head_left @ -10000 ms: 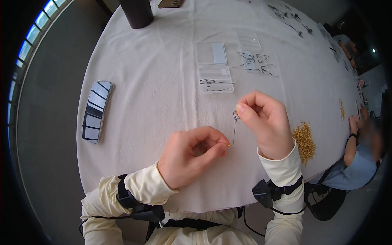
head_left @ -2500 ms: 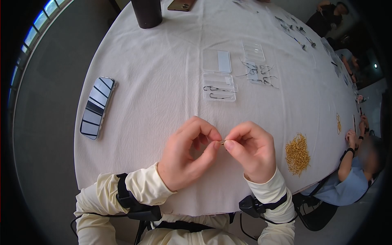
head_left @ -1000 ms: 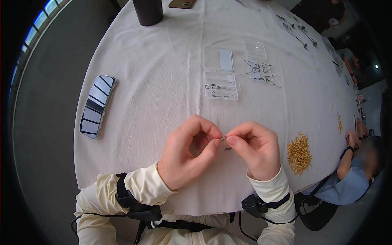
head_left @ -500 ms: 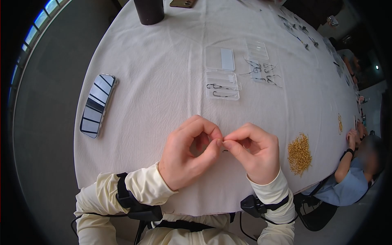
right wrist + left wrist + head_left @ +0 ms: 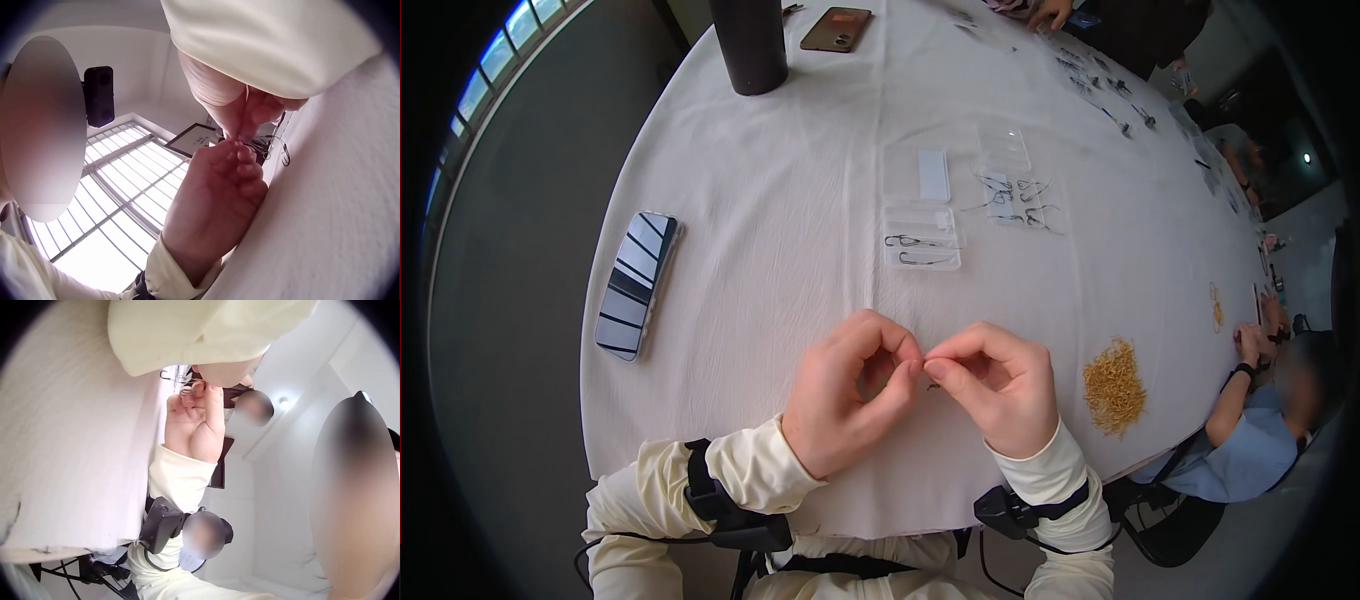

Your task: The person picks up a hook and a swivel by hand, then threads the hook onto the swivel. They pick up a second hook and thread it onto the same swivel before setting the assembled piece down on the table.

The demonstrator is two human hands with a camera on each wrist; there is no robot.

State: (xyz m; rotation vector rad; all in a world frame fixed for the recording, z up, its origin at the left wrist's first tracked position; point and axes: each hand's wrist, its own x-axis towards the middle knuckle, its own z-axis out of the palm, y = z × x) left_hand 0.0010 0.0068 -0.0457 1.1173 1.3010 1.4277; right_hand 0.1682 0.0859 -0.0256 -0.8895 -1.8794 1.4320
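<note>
In the head view, my left hand (image 5: 852, 395) and my right hand (image 5: 998, 385) meet fingertip to fingertip above the white tablecloth. Thumb and index finger of each pinch a tiny piece, mostly hidden between them. Just below the fingertips a small dark hook (image 5: 933, 387) shows. The left wrist view has the right hand (image 5: 194, 428) with a curved metal hook (image 5: 187, 392) beside its fingertips. From the right wrist, the left hand (image 5: 215, 203) touches the right hand (image 5: 219, 90); whether the dark hooks (image 5: 286, 156) there are held or lie behind, I cannot tell.
Beyond the hands lie a clear box (image 5: 950, 265) with dark hooks and another open box (image 5: 1003, 150) with several more. A gold pile (image 5: 1114, 388) is at the right, a phone (image 5: 638, 285) at the left. A dark cup (image 5: 750, 50) stands farther back; people are along the table.
Ten seconds ago the hands were apart, the right raised with dark hooks and the left pinching a gold piece. Their fingertips have since come together. Lately the head view has shifted slightly.
</note>
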